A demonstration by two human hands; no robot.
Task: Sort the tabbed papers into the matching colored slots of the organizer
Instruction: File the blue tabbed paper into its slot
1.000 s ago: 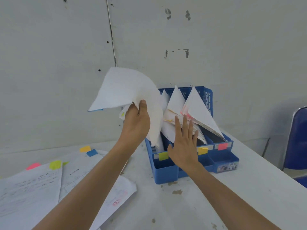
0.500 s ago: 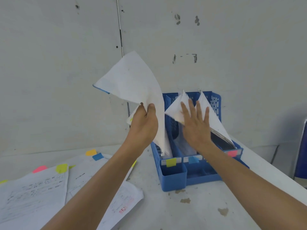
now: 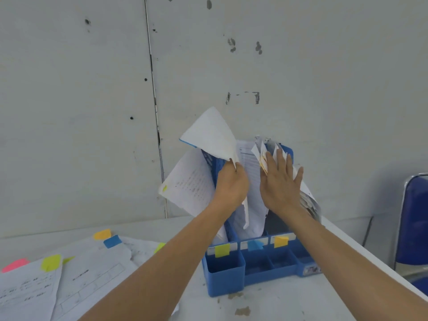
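Observation:
A blue organizer (image 3: 234, 276) stands on the white table, with yellow (image 3: 222, 250), blue (image 3: 254, 245) and orange (image 3: 281, 241) tabs marking its slots. My left hand (image 3: 231, 184) pinches a white sheet with a blue tab (image 3: 212, 135); its lower edge reaches down into the blue-tabbed middle slot. My right hand (image 3: 279, 181), fingers straight, presses the papers of the right-hand slots (image 3: 308, 200) away to the right. A sheet with a yellow tab (image 3: 187, 184) leans out of the left slot. Loose tabbed papers (image 3: 76, 281) lie at the left.
A wall stands close behind the organizer. A blue chair (image 3: 414, 223) is at the right, beyond the table's edge (image 3: 361, 246). Brown stains (image 3: 242, 311) mark the table in front of the organizer.
My left hand has carried the blue-tabbed sheet right and down over the organizer's middle slot. My right hand has pushed the other papers further right, widening the gap.

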